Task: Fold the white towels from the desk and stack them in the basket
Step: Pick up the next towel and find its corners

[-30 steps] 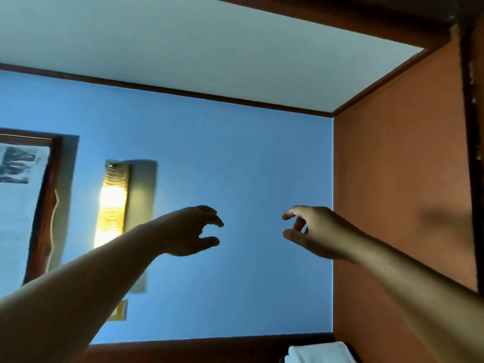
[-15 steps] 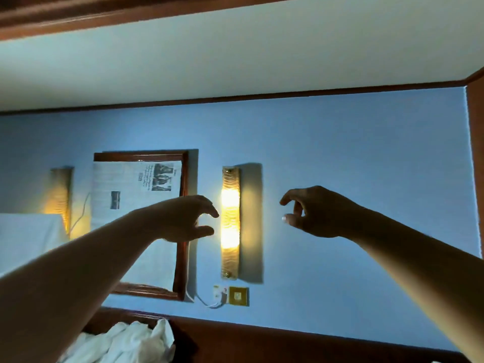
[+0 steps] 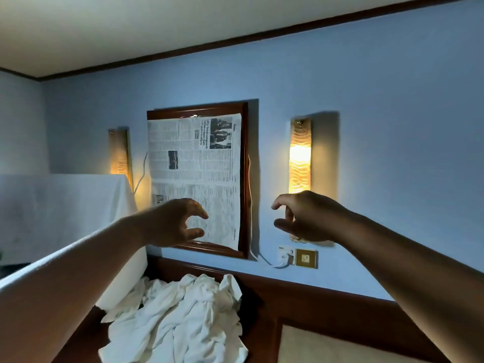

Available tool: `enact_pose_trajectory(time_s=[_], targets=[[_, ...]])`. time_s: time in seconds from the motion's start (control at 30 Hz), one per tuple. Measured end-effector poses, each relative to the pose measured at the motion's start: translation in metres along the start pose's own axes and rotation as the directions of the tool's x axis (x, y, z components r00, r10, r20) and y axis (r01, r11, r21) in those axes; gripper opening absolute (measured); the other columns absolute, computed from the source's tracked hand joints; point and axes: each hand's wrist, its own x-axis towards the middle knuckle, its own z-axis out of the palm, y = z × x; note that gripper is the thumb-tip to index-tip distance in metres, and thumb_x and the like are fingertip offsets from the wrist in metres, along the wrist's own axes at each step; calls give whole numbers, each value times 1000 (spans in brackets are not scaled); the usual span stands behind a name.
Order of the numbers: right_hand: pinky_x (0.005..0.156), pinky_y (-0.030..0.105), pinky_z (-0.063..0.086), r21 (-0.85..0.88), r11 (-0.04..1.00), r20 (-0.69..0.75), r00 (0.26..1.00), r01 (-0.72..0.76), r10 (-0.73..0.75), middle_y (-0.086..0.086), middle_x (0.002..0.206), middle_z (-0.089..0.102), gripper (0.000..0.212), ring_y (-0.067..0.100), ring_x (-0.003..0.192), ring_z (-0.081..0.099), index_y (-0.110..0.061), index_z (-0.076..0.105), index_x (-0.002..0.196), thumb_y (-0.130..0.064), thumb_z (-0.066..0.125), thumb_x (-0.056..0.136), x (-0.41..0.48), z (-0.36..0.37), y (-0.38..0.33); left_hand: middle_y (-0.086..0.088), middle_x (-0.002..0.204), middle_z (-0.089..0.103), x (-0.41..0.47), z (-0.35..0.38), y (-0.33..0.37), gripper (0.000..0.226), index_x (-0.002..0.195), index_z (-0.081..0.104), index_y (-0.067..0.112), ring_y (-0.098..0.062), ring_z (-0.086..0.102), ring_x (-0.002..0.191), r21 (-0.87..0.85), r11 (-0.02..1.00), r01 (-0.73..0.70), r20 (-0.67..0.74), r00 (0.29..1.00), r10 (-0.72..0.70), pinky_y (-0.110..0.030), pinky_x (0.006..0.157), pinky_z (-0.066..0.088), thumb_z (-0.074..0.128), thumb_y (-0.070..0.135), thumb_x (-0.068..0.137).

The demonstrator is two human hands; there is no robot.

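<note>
Blue wall (image 3: pixel 392 127) fills most of the field, bounded above by a pale ceiling (image 3: pixel 131 30) and below by a dark wooden panel (image 3: pixel 314 292). At centre hangs a wooden frame (image 3: pixel 245 179), its face covered by a sheet of newspaper (image 3: pixel 193 166) turned sideways. A lit wall lamp (image 3: pixel 300 155) stands right of the frame, and a second lamp (image 3: pixel 119 153) left of it. Below the right-hand lamp are a white socket (image 3: pixel 286 256) and a brass plate (image 3: pixel 305 258); a white cord (image 3: pixel 251 231) runs from the socket up along the frame's right edge. At middle left, a white cloth (image 3: pixel 60 210) drapes a large object whose form is hidden.

White towels (image 3: pixel 178 320) lie in an unfolded, crumpled heap at lower centre, on the dark wooden desk (image 3: pixel 259 341). A pale panel (image 3: pixel 327 347) occupies the lower right.

Both bare forearms reach in from the lower corners. The left hand (image 3: pixel 175 222) is raised before the frame's lower part; the right hand (image 3: pixel 303 217) is raised before the foot of the lit lamp. Each has fingers bent above the thumb with a clear gap between them, holding nothing. Both hands are well above the towels and touch neither them nor each other.
</note>
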Motion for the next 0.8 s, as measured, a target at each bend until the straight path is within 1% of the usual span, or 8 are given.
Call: enact_pose_trajectory(time_s=[0.07,0.23,0.33,0.43,0.5,0.6,0.7,0.8], targets=[[81,34,55,112,993,34,999,-37,33,-11,94,69,37,5,81,61,-32,57,126,-47,63,93,14,33,-2,3,148,49,6,34,-21,44,135,58,24,-1,61,98,-74,997,36,23,999,-34,-15,85,51,68,35,93],[74,28,50,293,947,142,986,-130,91,-14,89,65,38,2,79,60,-33,61,124,-49,66,90,39,167,10,4,137,58,17,143,-62,42,132,63,24,-3,66,87,-214,971,107,62,993,-96,-20,82,55,70,38,92],[74,27,50,395,893,274,955,-217,111,-10,88,67,31,6,79,63,-31,62,121,-43,65,93,66,251,15,10,138,57,20,217,-94,42,130,63,31,-1,67,84,-285,931,228,173,968,-184,-10,78,50,69,43,91],[78,30,55,467,825,407,905,-319,120,-7,89,68,29,6,78,66,-32,64,117,-43,66,91,98,329,17,15,140,54,23,271,-130,43,132,59,36,0,66,90,-307,875,374,318,907,-276,-17,85,51,66,48,92],[82,32,56,504,787,451,886,-354,109,-7,92,67,26,7,80,67,-33,64,115,-43,66,90,128,370,19,16,140,52,31,290,-154,42,133,58,36,0,66,93,-316,837,447,342,877,-338,-19,86,50,66,46,93],[78,27,54,535,752,480,871,-386,105,-6,95,65,22,8,81,66,-36,62,114,-39,66,92,164,424,16,16,135,52,38,321,-189,38,131,59,37,-2,64,93,-350,760,547,348,830,-437,-19,83,48,66,43,94],[77,30,57,553,702,537,836,-449,112,-7,92,66,21,8,82,67,-40,61,112,-40,63,91,185,468,5,15,130,55,38,346,-219,33,126,59,42,-1,63,92,-354,705,614,396,781,-482,-22,84,49,65,44,94],[71,15,44,541,694,574,812,-475,108,-10,96,62,26,1,85,61,-37,60,117,-40,63,92,208,505,-5,17,116,53,45,369,-253,32,126,57,44,2,61,86,-314,711,630,453,757,-471,-17,77,45,64,44,95]])
